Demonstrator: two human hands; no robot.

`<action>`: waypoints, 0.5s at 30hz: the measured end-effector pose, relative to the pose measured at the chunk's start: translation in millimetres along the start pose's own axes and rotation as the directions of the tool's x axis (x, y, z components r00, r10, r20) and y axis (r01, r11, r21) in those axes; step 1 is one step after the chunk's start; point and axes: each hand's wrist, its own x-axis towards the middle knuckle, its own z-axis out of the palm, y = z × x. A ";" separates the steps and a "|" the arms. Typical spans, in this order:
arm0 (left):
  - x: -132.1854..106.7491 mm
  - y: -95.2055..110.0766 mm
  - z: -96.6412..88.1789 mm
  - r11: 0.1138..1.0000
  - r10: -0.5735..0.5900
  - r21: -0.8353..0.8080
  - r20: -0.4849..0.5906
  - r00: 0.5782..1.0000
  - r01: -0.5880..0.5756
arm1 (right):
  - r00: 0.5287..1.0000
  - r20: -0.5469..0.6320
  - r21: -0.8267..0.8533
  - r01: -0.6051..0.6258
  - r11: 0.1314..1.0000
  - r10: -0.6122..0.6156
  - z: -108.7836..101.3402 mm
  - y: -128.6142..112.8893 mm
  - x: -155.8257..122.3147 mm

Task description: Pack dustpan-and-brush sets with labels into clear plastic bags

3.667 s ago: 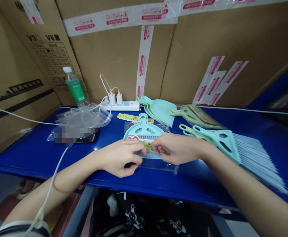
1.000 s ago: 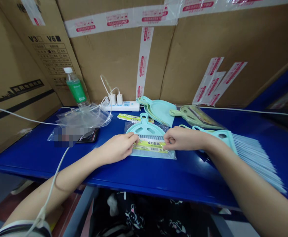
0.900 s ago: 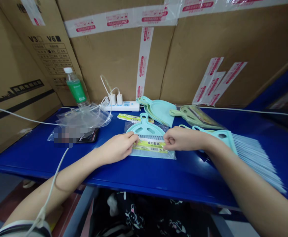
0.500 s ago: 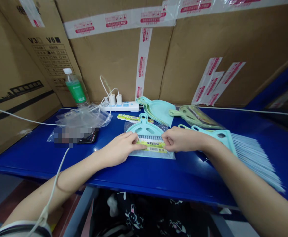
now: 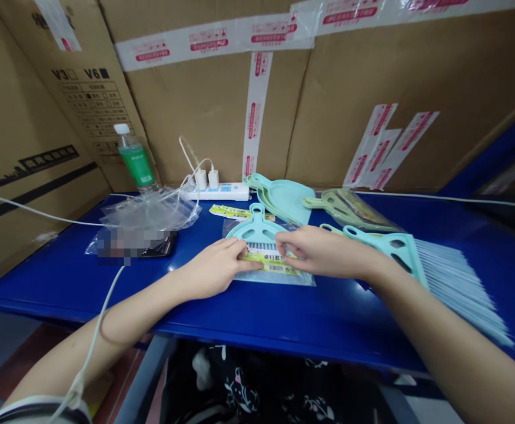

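A small teal brush (image 5: pixel 257 227) lies in a clear plastic bag (image 5: pixel 279 275) on the blue table (image 5: pixel 283 318), with a yellow-green label card (image 5: pixel 271 259) across its bristles. My left hand (image 5: pixel 211 268) rests on the bag's left side, fingers curled, thumb and fingertips pressing the label's left end. My right hand (image 5: pixel 321 250) lies over the bag's right part, fingers bent and pressed down on the label near its middle.
Loose teal brushes (image 5: pixel 434 268) lie under my right forearm. Teal dustpans (image 5: pixel 286 197) and a bagged green set (image 5: pixel 349 209) sit behind. Empty clear bags (image 5: pixel 151 209), a phone (image 5: pixel 151 241), a power strip (image 5: pixel 217 189), a green bottle (image 5: pixel 134 159) and cardboard boxes (image 5: pixel 213 106) stand around.
The bag's open end has been folded up since the oldest frame. In the last second my right hand slid left along the label toward the middle; my left hand stayed.
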 end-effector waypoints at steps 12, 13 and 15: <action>1.0 1.2 -1.9 1.000 -0.004 -0.006 0.027 1.000 0.005 | 0.991 -0.032 0.106 -0.130 0.986 0.134 16.4 2.0 19.0; 0.8 1.4 -2.3 1.000 -0.014 0.001 0.034 0.999 0.014 | 0.988 -0.024 0.105 -0.151 0.983 0.154 15.8 2.3 18.7; 0.3 1.8 -3.6 1.000 -0.027 0.008 0.036 0.999 0.027 | 0.984 -0.016 0.096 -0.176 0.980 0.179 14.5 2.8 17.7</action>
